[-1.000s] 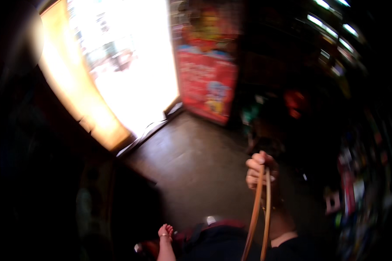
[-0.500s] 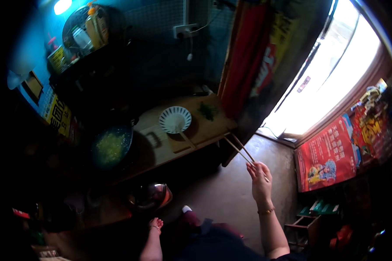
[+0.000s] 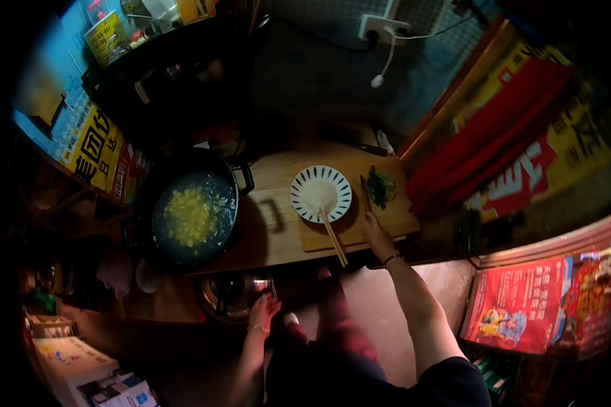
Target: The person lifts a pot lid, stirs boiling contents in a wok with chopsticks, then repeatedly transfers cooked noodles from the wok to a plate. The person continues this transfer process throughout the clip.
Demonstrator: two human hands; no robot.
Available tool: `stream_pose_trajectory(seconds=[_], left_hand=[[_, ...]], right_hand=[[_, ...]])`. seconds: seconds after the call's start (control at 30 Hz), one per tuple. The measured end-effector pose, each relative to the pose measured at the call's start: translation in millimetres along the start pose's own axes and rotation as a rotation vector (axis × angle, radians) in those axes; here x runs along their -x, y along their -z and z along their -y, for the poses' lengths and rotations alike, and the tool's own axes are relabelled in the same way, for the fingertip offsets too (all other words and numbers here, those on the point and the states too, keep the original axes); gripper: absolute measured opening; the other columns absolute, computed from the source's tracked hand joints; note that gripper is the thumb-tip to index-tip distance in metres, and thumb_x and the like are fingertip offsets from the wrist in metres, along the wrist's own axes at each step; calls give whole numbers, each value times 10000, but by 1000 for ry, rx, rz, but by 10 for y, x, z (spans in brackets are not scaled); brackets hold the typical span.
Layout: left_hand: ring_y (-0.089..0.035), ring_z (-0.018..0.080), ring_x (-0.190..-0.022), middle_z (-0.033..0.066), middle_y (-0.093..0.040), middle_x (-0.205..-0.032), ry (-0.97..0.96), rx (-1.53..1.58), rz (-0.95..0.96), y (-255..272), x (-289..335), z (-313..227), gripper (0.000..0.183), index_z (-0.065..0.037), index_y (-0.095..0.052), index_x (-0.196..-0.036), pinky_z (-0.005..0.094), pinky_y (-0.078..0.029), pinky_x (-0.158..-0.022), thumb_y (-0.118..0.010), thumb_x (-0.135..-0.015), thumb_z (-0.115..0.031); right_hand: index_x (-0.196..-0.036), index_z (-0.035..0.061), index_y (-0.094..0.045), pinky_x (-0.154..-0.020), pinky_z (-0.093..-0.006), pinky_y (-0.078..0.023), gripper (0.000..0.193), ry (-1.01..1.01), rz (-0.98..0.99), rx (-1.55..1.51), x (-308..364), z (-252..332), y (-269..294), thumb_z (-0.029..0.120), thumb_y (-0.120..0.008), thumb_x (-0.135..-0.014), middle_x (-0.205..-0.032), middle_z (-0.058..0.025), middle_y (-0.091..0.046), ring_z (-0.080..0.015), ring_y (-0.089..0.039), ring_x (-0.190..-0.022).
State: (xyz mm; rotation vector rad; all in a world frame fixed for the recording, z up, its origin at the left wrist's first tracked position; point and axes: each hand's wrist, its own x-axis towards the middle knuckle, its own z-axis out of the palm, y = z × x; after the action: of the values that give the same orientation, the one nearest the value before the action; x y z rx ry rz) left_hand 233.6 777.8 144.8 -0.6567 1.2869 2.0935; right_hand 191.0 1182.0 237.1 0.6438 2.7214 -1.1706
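Note:
My right hand (image 3: 376, 234) is closed around slim chopsticks (image 3: 366, 195), which look dark and foreshortened over the cutting board (image 3: 312, 241). Their tips are beside chopped greens (image 3: 381, 186); I cannot tell whether they touch. Left of that hand, a white bowl with dark stripes (image 3: 297, 197) holds a pale white content. Another pair of chopsticks (image 3: 334, 239) leans out over its near rim. My left hand (image 3: 265, 311) hangs low with loosely bent fingers and nothing visible in it, near a shiny round metal lid or pot (image 3: 234, 306) below the counter.
A black wok (image 3: 236, 197) with yellow pieces in bubbling liquid stands left on the counter (image 3: 254, 247). A knife (image 3: 366, 147) lies behind the board. A socket with cords (image 3: 385, 30) is on the back wall. Red boxes (image 3: 519, 305) stand at the right.
My right hand has moved left and forward with the chopsticks, from over the floor to the cutting board. My left hand has risen slightly. The view has turned and come closer to the counter.

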Motion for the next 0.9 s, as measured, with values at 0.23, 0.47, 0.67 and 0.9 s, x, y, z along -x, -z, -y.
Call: stream_pose_trajectory(seconds=[0.23,0.47,0.67,0.9], left_hand=[[-522,221,-1045,99,-527,-1146,-13,135,95,-1637,-1181,-459,538,-43,-408,-1261,348,-405,-936,-423,-916,-455],[-480,210,-1137,90,-503,-1250,69,350,46,-2295,-1858,-619,545,-53,-418,-1270,345,-368,-975,-450,-903,-455],[-511,241,-1102,104,-541,-1190,63,555,129,-2416,-1969,-617,454,-36,-465,-1201,382,-393,-960,-477,-903,-379],[-543,242,-1053,110,-564,-1131,37,556,95,-2533,-2111,-648,400,-27,-473,-1180,380,-427,-926,-525,-878,-284]], right_hand=[[-1269,51,-397,-929,-404,-377,409,242,95,207,-573,-461,-68,145,-452,-874,-1256,-185,-416,-342,-453,-1107],[-1292,42,-373,-998,-458,-306,569,363,182,24,-119,-133,-266,45,-565,-757,-1271,-179,-365,-351,-364,-1188],[-1191,162,-508,-1060,-485,-213,456,690,160,86,-230,341,-245,208,-665,-765,-1263,-160,-422,-308,-307,-1276],[-743,60,-525,-918,-421,-385,273,152,-278,-887,-1140,688,-111,190,-389,-942,-763,-94,-571,-231,-548,-741]])
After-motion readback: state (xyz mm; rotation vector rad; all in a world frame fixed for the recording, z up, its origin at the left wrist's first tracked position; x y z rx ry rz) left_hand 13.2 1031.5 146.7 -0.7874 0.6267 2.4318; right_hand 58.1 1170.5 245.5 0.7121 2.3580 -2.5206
